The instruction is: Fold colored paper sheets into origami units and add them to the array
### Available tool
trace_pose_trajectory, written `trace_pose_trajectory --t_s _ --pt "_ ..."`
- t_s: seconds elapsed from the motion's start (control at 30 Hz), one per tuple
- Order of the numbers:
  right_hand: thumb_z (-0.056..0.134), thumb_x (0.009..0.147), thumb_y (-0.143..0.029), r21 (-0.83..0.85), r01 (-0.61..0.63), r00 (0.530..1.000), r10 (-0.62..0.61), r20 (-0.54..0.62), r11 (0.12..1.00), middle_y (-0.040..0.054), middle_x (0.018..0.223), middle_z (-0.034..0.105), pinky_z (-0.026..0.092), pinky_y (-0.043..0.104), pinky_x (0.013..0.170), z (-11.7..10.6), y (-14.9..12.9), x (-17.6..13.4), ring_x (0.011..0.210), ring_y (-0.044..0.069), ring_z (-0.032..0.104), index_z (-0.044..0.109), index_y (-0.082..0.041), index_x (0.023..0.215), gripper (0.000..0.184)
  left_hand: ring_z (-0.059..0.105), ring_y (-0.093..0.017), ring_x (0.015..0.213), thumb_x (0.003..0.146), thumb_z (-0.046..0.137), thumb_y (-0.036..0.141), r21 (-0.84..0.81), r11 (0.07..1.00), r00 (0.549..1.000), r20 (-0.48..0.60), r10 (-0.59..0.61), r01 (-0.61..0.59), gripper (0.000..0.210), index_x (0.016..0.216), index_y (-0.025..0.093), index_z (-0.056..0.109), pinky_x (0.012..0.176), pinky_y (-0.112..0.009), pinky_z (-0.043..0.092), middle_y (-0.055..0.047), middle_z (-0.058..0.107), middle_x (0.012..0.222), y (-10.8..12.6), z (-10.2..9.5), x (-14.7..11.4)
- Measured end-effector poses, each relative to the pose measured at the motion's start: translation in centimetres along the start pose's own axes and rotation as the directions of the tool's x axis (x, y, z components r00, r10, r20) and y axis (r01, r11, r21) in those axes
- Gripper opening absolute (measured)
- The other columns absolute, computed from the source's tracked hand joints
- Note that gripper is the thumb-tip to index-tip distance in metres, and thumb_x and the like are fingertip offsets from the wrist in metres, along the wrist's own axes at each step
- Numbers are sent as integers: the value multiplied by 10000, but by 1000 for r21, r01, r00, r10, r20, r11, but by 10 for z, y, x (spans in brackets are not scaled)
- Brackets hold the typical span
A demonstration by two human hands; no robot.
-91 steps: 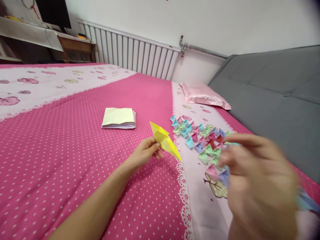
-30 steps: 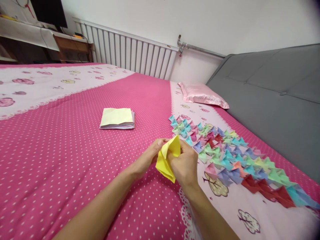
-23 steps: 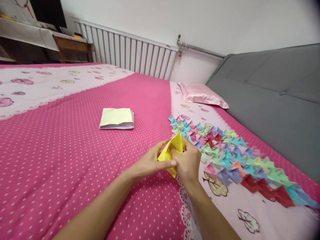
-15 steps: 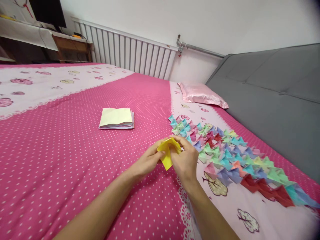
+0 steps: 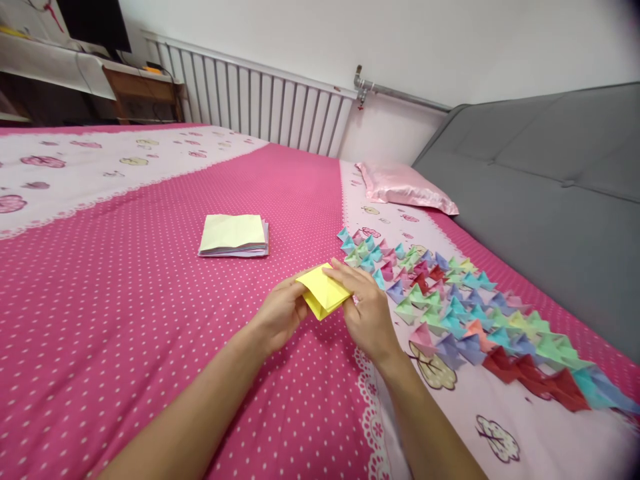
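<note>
Between my hands is a folded yellow origami paper, held just above the pink bedspread with its layers parted at the near edge. My left hand grips its left corner, fingers underneath. My right hand holds the right side, with fingertips lying over the top edge. To the right of my hands, rows of folded paper boats in several colours stand on the bed. A stack of square paper sheets, pale yellow on top, lies ahead and to the left.
The pink dotted bedspread covers the bed. A pink pillow rests near the grey padded headboard on the right. Against the far wall stand a white radiator and a desk with a black monitor.
The yellow paper has been turned and flattened into a diamond shape, slightly up and to the left. My right thumb and fingers have come out of its fold onto its outer side.
</note>
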State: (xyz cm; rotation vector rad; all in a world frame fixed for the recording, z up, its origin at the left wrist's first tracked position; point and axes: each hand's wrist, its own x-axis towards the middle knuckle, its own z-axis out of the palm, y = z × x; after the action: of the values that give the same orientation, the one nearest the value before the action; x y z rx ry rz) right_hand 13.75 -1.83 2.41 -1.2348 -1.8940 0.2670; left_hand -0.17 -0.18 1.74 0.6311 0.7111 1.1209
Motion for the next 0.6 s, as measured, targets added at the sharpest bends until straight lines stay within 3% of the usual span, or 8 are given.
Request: trace_pose_trajectory --t_s 0.1,0.23,0.4,0.5,0.6 --pt "352 746 11 -27 75 995 -74 61 997 -31 1308 492 297 391 1044 -5 1 2 1212 164 412 543 -301 1194 579 627 -164 858 753 406 69 -166 983 996 58 -72 81 272 930 73 613 845 -267 464 -98 681 920 8 -1 -1" --pt "379 743 -15 -75 137 977 -123 172 988 -43 1438 293 223 446 1076 -9 0 2 1301 189 282 424 -315 1292 628 632 -191 838 731 414 143 -321 940 982 179 -62 118 295 934 48 606 843 -308 477 -114 681 883 14 -5 -3" --pt "419 695 -27 -34 116 949 -101 297 993 -80 1491 88 144 499 1086 -10 -1 0 1352 228 138 356 -357 1321 710 638 -142 796 725 561 86 -188 981 992 125 -30 53 217 932 96 625 792 -240 482 -68 692 885 11 -4 -4" --pt "416 764 -82 156 25 952 -71 296 987 -58 1483 151 170 482 1079 -10 2 1 1342 225 182 463 -344 1251 555 635 -134 785 699 614 53 -31 999 990 138 24 -20 233 921 121 638 769 -240 478 -49 693 888 3 -4 -3" --pt "448 838 -208 392 -93 990 42 135 915 25 1354 421 309 422 1020 -5 8 3 1232 215 390 612 -270 1060 284 622 -129 768 702 646 114 135 988 984 173 47 -71 230 931 131 644 751 -242 465 -42 686 880 -3 -7 -1"
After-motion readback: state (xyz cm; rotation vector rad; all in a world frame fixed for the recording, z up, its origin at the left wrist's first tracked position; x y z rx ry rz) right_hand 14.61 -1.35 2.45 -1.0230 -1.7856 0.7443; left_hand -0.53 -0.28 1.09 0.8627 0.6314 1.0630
